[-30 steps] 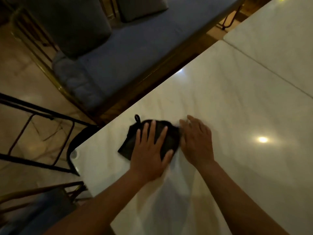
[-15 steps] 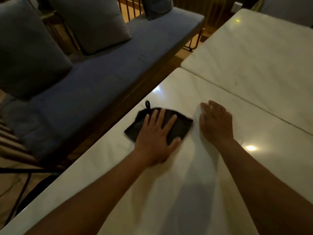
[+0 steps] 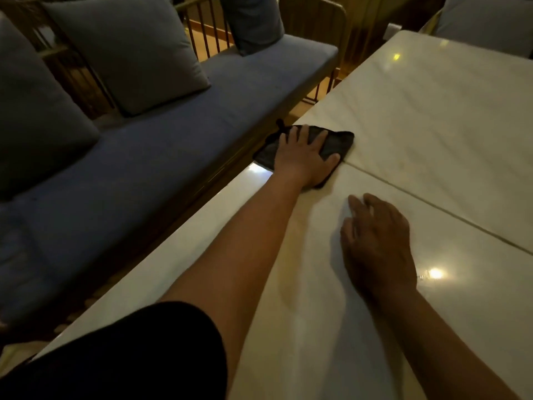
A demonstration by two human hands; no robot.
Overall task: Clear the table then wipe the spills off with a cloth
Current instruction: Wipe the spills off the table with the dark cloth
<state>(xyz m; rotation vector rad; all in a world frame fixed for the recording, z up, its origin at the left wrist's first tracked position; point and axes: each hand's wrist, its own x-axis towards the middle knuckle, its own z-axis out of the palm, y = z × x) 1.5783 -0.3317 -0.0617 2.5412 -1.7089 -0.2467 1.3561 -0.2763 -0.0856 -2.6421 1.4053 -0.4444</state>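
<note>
A dark folded cloth (image 3: 339, 141) with a small hanging loop lies on the white marble table (image 3: 418, 140), at the table's left edge and right on the seam between two tabletops. My left hand (image 3: 302, 157) presses flat on the cloth with fingers spread straight. My right hand (image 3: 377, 243) rests palm down on the bare marble, nearer to me and to the right of the cloth, holding nothing. I cannot make out any spill in this dim light.
A blue-grey cushioned bench (image 3: 161, 157) with several pillows (image 3: 132, 53) runs along the table's left side. A railing of wooden bars (image 3: 207, 30) stands behind it. A lamp's reflection (image 3: 435, 273) glints on the table near my right wrist.
My left hand has slid the cloth away from me along the table's left edge, up to the seam. My right hand has stayed behind, now well apart from the cloth.
</note>
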